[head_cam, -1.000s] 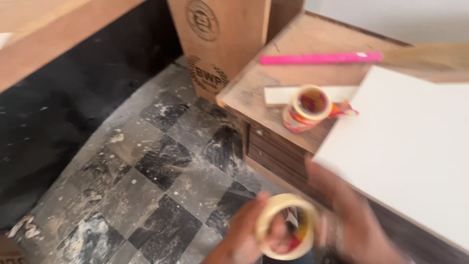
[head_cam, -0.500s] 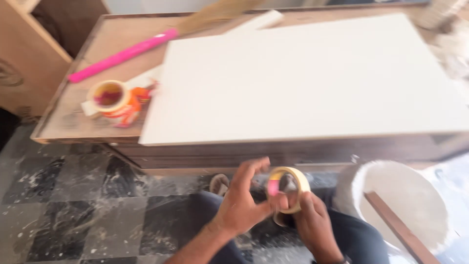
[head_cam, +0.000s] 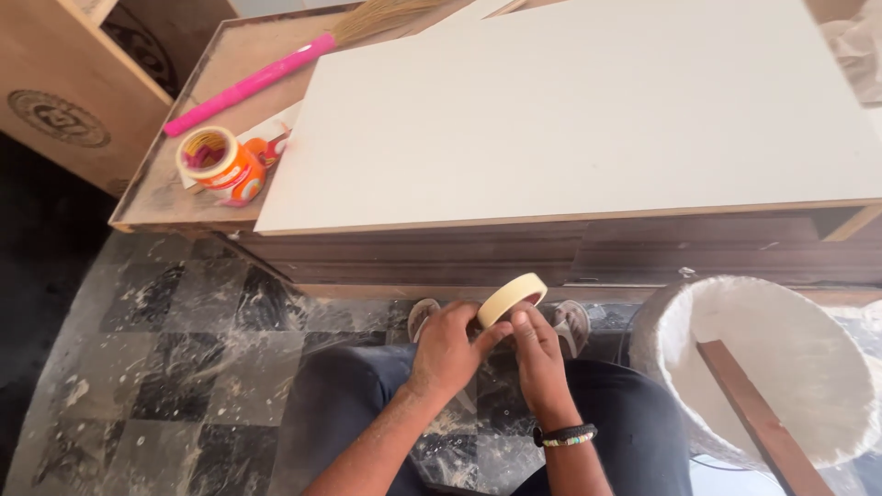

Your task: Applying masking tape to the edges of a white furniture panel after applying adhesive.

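A roll of cream masking tape (head_cam: pixel 511 298) is held between both my hands above my lap, tilted edge-on. My left hand (head_cam: pixel 448 349) grips its lower left side with the fingers curled on the rim. My right hand (head_cam: pixel 537 354) holds the right side, thumb pressed against the roll. A beaded bracelet sits on my right wrist. In front of me a large white board (head_cam: pixel 588 119) lies flat on a stack of wooden panels (head_cam: pixel 551 253).
An orange jar (head_cam: pixel 220 165) with pink contents stands on the brown board at the left, near a broom with a pink handle (head_cam: pixel 248 84). A white bucket (head_cam: pixel 781 367) holding a wooden strip (head_cam: pixel 758 418) stands at my right. A plywood cabinet (head_cam: pixel 64 101) is far left. The floor is dusty checkered tile.
The view has swung right and steadied from the floor to the white board. The tape roll stays in both hands and has turned from facing me to edge-on.
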